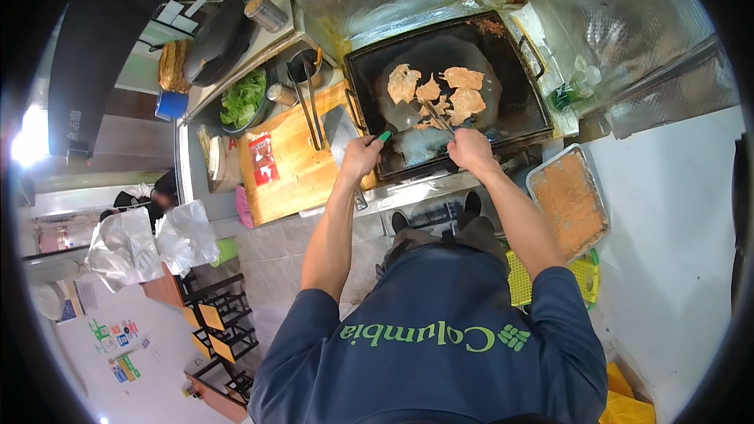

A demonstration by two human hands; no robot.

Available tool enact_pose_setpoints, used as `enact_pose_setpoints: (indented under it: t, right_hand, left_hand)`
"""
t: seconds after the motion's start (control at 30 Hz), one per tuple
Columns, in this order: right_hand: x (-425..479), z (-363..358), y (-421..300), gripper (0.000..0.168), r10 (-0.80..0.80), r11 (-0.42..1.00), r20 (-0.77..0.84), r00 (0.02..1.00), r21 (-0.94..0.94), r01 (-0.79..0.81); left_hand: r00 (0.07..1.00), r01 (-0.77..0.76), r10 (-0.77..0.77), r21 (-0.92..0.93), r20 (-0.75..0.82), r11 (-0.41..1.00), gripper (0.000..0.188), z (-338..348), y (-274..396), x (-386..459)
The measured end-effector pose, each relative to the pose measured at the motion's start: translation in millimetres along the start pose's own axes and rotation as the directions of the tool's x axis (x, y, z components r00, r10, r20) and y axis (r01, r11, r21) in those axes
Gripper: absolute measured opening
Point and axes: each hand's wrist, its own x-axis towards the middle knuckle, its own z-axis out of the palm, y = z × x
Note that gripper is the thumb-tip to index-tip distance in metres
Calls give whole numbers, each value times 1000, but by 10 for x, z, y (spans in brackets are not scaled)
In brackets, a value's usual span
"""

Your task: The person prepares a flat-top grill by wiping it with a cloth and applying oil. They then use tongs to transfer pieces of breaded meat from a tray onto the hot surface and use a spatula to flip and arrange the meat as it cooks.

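Note:
My left hand (360, 156) grips a scraper with a green-ended handle (384, 136). Its broad metal blade (403, 116) rests low over the griddle, beside the meat. In my right hand (470, 150) are metal tongs (440, 116), their tips at small meat pieces near the middle. Several thin, browned slices of meat lie on the dark flat griddle (512, 121): one slice (403, 83) at the left, another slice (463, 78) at the upper right, a third slice (466, 105) below it. A smaller piece (428, 89) sits between them.
Left of the griddle, a wooden cutting board (288, 188) bears a cleaver (340, 134), black-handled tongs (309, 106) and a red packet (263, 159). Behind it stand a bowl of lettuce (244, 100) and a shaker jar (281, 94). A tray of orange-brown food (568, 203) is at the right.

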Motion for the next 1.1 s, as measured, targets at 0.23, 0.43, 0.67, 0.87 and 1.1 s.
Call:
enact_pose_setpoints:
  t: [0.23, 0.43, 0.67, 0.87, 1.1]
  right_hand:
    - [-1049, -343, 913, 33, 289, 943, -285, 914, 252, -219]
    - [-2230, -163, 2257, 35, 722, 678, -370, 584, 214, -703]
    - [-3061, 221, 3004, 31, 834, 503, -375, 405, 214, -837]
    - [-3107, 345, 3168, 34, 888, 423, -339, 311, 340, -840]
    - [-3128, 382, 3143, 34, 871, 442, -385, 304, 347, -827]
  left_hand:
    - [997, -39, 35, -51, -67, 998, 29, -188, -288, -109]
    - [994, 43, -83, -425, -75, 904, 20, -347, -349, -302]
    - [999, 17, -30, -369, -28, 929, 21, -285, -46, -68]
    - [999, 27, -18, -350, 30, 936, 19, -9, 351, -107]
    - [998, 19, 1, -331, 60, 943, 19, 103, 433, -37]
